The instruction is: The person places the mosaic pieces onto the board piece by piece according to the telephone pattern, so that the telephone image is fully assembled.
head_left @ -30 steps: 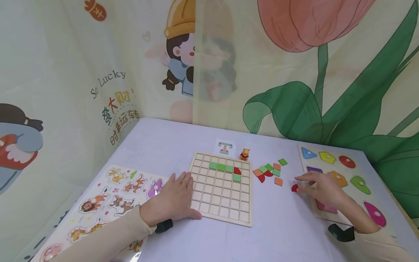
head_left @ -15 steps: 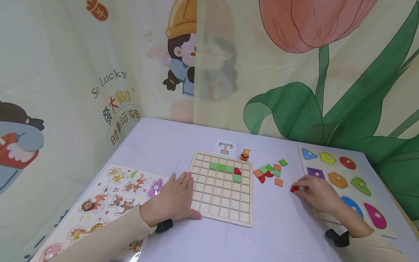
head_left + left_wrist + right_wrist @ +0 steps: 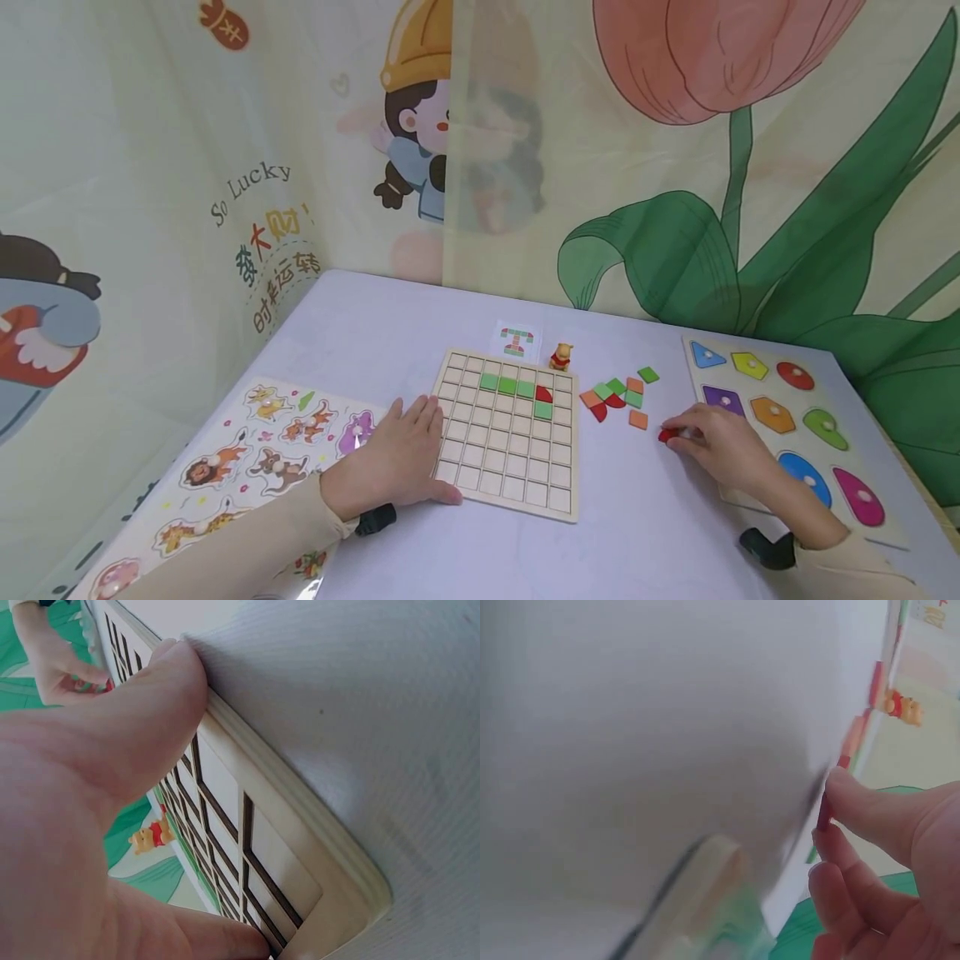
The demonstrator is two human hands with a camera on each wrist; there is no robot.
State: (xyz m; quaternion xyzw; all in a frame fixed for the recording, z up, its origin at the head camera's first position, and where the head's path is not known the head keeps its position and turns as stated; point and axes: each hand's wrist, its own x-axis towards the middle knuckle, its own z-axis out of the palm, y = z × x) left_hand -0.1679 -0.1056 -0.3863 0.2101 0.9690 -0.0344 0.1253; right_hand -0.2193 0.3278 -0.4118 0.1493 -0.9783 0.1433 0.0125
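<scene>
My left hand (image 3: 393,458) lies with straight fingers at the left edge of a wooden grid board (image 3: 491,482). In the left wrist view, its thumb (image 3: 169,690) touches the board's rim. Several green tiles (image 3: 507,386) and one red quarter-round tile (image 3: 543,394) sit in the board's upper cells. Right of the board, my right hand (image 3: 727,446) pinches a small red tile (image 3: 665,435) between thumb and fingers, close over the table. The right wrist view shows this red tile (image 3: 823,811) edge-on; its full outline is hidden.
Loose green, orange and red tiles (image 3: 634,398) lie between board and right hand. A pattern card (image 3: 517,339) and a bear figurine (image 3: 560,357) stand behind the board. A shape puzzle (image 3: 813,467) lies at right, an animal puzzle (image 3: 247,492) at left.
My right fingers have closed on the red tile and moved it slightly left, away from the shape puzzle. My left hand has stayed in place on the board.
</scene>
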